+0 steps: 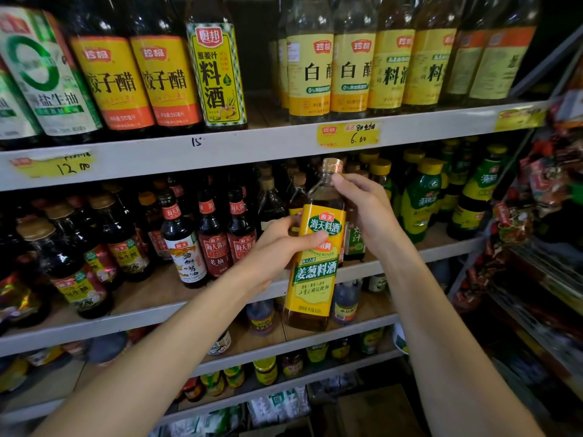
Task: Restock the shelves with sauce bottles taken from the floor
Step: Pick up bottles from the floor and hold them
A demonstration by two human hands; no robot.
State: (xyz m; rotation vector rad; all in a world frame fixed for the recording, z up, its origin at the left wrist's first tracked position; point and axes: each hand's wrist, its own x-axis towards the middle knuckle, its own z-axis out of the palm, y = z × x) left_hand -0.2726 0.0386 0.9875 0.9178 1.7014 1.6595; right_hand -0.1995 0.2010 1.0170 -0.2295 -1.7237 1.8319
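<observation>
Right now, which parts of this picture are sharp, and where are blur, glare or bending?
Head view: the held bottle between left hand and right hand is sharp; the packets at the right edge are blurred; glare spots sit on the dark bottles on the top shelf; the shelf edge bends from the wide lens.

Two hands [277,244], one held bottle [315,263] (dozens more shelved), two handwritten price tags [348,135].

Bottle [315,247] before the middle shelf [441,250] — hands either side.
</observation>
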